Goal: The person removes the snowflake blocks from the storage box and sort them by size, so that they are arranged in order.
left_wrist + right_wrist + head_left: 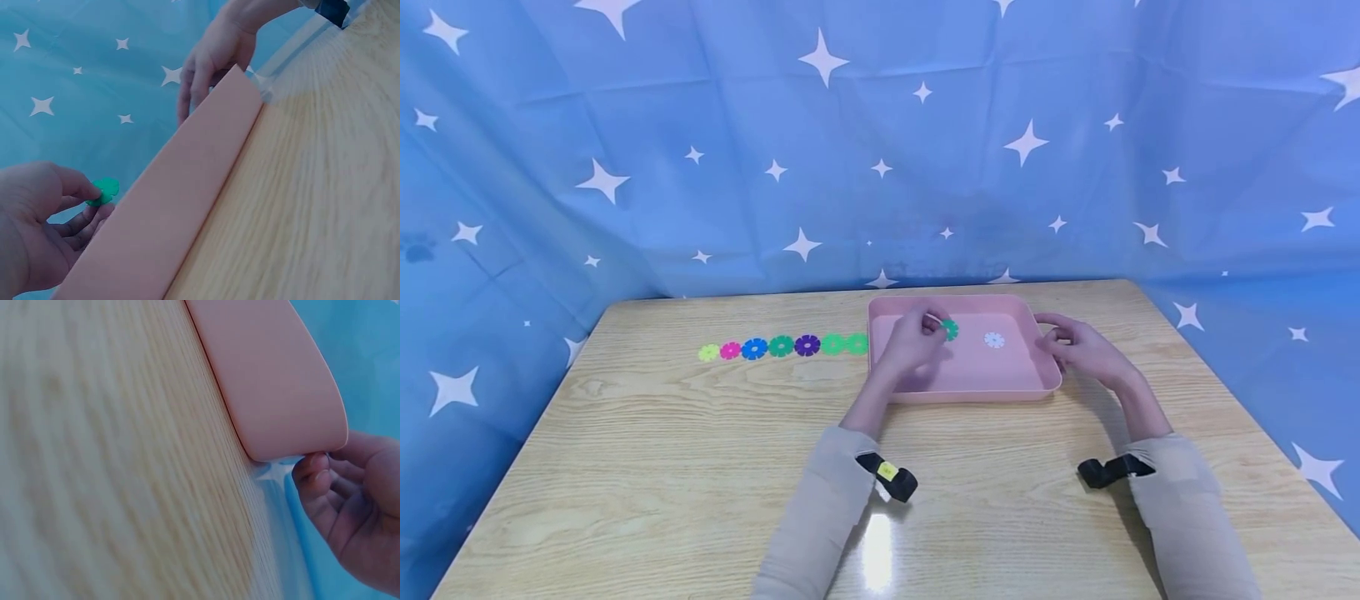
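Note:
Over the inside of a pink tray (962, 397), my left hand (912, 340) pinches a green notched plastic disc (951, 330) between thumb and fingers. The left wrist view shows the same green disc (105, 191) at the fingertips, beside the tray's pink wall (169, 194). My right hand (1086, 350) grips the tray's right edge. From the right wrist, curled fingers (312, 472) show against the outside of the tray's end wall (281, 394), and part of that hand passes behind the rim. A white notched disc (994, 340) lies on the tray floor.
Left of the tray, several notched discs form a row on the wooden table (700, 467): yellow (709, 352), pink (730, 351), blue (755, 348), purple (807, 345) and greens (833, 344). The row's right end meets the tray's left wall. A blue starry curtain (880, 150) hangs behind.

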The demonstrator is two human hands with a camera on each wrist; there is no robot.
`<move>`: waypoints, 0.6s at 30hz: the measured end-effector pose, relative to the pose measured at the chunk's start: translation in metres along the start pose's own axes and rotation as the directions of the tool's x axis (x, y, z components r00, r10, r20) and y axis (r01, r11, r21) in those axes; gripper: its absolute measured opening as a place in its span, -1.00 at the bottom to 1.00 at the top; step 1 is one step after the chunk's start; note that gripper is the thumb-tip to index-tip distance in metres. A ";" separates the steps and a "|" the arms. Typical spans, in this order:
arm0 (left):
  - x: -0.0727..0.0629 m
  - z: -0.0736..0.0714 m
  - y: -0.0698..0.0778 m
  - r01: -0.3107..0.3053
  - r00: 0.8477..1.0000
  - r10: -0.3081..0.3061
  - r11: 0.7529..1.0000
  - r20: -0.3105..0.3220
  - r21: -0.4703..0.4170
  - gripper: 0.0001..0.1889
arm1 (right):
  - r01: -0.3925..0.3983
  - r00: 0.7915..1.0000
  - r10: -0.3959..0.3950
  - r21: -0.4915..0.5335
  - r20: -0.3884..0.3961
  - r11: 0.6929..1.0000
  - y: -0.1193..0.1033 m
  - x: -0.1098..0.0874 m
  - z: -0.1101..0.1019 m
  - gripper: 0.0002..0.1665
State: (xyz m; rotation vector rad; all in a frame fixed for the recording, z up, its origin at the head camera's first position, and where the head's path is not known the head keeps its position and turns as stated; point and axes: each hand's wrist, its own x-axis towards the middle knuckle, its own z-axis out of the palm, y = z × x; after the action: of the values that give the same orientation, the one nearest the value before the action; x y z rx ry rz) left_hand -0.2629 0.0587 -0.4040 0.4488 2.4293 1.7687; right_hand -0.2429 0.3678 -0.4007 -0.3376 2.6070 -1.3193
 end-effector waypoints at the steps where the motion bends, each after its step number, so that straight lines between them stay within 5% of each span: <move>1: -0.001 -0.003 0.000 -0.005 1.000 0.005 1.000 -0.002 -0.014 -0.85 | 0.000 1.000 0.000 0.000 0.001 1.000 0.000 0.000 0.000 -0.36; 9: -0.004 -0.029 -0.001 -0.032 0.999 0.030 0.995 -0.021 -0.097 -0.74 | 0.000 1.000 0.000 0.002 0.002 1.000 0.002 0.001 0.000 -0.35; 18: -0.013 -0.059 -0.002 0.008 0.998 -0.020 0.976 -0.054 -0.216 -0.77 | 0.002 1.000 -0.002 0.014 0.007 1.000 0.003 0.001 0.000 -0.34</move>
State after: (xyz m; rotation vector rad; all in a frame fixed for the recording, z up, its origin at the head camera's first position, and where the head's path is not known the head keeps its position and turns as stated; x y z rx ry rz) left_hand -0.2657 0.0003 -0.3880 0.3630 2.2333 2.0347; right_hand -0.2446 0.3696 -0.4034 -0.3425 2.5915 -1.3340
